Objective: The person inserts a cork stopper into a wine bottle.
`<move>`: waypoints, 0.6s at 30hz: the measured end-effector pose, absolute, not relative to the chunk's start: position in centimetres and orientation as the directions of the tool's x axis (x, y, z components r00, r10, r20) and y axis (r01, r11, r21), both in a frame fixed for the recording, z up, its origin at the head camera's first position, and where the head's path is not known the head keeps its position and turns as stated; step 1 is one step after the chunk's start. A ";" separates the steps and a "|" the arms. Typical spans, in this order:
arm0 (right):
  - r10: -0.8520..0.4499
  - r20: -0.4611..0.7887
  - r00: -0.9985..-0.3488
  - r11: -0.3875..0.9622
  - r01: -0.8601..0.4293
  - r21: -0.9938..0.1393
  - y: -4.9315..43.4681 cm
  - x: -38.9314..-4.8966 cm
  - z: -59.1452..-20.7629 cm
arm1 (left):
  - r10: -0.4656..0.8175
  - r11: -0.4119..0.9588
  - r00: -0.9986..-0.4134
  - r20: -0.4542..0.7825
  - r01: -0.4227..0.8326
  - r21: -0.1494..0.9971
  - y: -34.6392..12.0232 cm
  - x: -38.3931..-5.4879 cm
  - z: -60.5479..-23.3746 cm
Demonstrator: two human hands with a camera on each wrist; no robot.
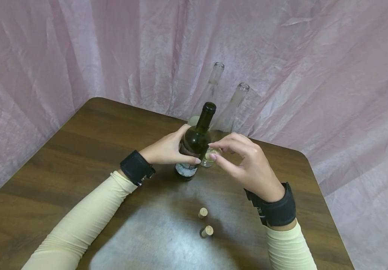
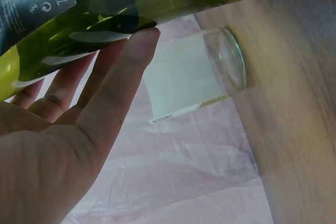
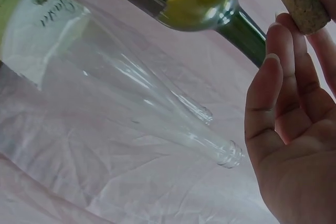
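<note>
My left hand grips a dark green wine bottle around its body, with the thumb across the front. The bottle stands roughly upright with its mouth uncovered; whether its base touches the table cannot be told. The left wrist view shows my left fingers curled against the bottle's labelled glass. My right hand is raised just to the right of the bottle. In the right wrist view, its thumb and fingertips pinch a cork, apart from the bottle's neck. From the head view that cork is hard to make out.
Two corks, a farther one and a nearer one, stand on the brown wooden table. Two clear glass bottles, left and right, stand close behind the green one. Pink curtain hangs beyond the table's far edge.
</note>
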State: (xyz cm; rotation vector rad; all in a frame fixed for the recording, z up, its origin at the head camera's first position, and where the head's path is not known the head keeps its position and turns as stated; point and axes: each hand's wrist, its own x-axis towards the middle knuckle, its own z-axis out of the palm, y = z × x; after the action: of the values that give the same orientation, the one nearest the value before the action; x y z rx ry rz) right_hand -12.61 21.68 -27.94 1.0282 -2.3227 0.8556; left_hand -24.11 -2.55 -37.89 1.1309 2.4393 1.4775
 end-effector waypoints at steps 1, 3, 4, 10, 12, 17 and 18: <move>-0.486 0.620 -0.616 0.525 -0.773 -0.357 21.6 -12.7 -27.7 | 0.621 0.267 -0.726 0.296 0.551 0.791 -2.5 -24.1 -37.9; -0.486 0.624 -0.612 0.517 -0.777 -0.360 21.5 -12.8 -27.3 | 0.620 0.274 -0.727 0.293 0.551 0.788 -2.5 -24.1 -37.9; -0.487 0.627 -0.609 0.511 -0.780 -0.360 21.4 -12.9 -27.2 | 0.621 0.276 -0.728 0.290 0.550 0.789 -2.5 -24.0 -37.9; -0.503 0.632 -0.589 0.492 -0.797 -0.351 21.2 -13.5 -26.6 | 0.634 0.274 -0.725 0.267 0.534 0.800 -2.6 -23.7 -37.9; -0.504 0.636 -0.584 0.488 -0.800 -0.348 21.2 -13.6 -26.4 | 0.643 0.264 -0.718 0.267 0.535 0.803 -2.5 -23.7 -37.9; -0.497 0.646 -0.579 0.491 -0.802 -0.341 21.2 -13.8 -25.7 | 0.651 0.252 -0.708 0.274 0.541 0.802 -2.3 -23.7 -37.9; -0.495 0.647 -0.580 0.492 -0.801 -0.342 21.2 -13.9 -25.5 | 0.651 0.249 -0.707 0.276 0.542 0.802 -2.2 -23.7 -37.9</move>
State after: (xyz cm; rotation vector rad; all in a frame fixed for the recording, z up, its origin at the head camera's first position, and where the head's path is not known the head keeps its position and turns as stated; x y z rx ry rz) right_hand -13.88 21.16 -25.51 1.0689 -2.2708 0.8731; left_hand -23.73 -2.21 -37.93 1.1479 2.3919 1.4624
